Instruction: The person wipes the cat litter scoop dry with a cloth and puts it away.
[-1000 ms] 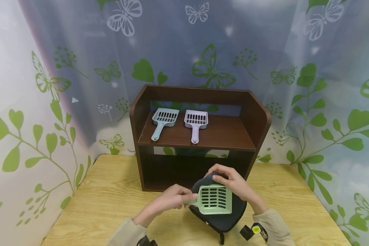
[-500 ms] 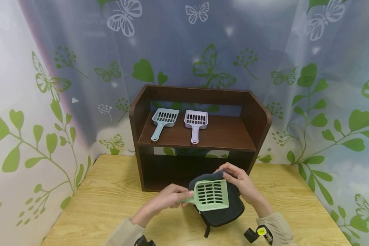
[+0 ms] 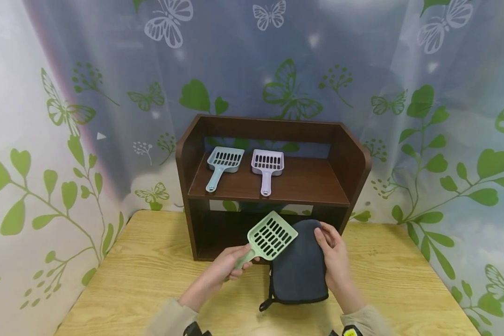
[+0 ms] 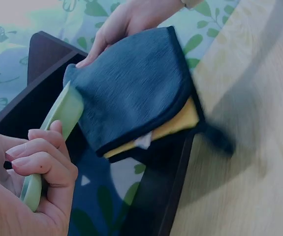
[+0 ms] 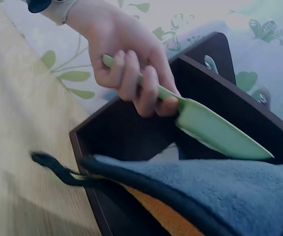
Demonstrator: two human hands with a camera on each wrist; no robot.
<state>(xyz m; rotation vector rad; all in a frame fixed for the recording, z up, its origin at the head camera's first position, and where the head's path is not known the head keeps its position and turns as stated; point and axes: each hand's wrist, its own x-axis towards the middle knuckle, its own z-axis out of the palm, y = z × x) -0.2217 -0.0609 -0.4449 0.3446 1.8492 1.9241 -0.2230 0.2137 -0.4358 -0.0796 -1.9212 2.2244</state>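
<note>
My left hand point(image 3: 222, 268) grips the handle of a pale green slotted litter scoop point(image 3: 251, 254), its head tilted up to the right. My right hand point(image 3: 336, 263) pinches the upper right edge of a folded dark blue-grey cloth point(image 3: 300, 270). Black trim and a hanging loop point(image 3: 267, 304) edge the cloth. In the left wrist view, its yellow inner side point(image 4: 180, 120) shows between the layers, with a small white tag point(image 4: 143, 141). The scoop's tip overlaps the cloth's upper left part in the head view; I cannot tell whether they touch.
A dark brown two-tier shelf point(image 3: 306, 186) stands behind my hands on the wooden table point(image 3: 147, 275). On its upper board lie a light blue scoop point(image 3: 215, 179) and a lilac scoop point(image 3: 266, 182), handles toward me. Patterned curtains hang around.
The green scoop has shifted off the cloth to the upper left and turned diagonally. The cloth has been unfolded and turned upright, its loop moving to the lower left.
</note>
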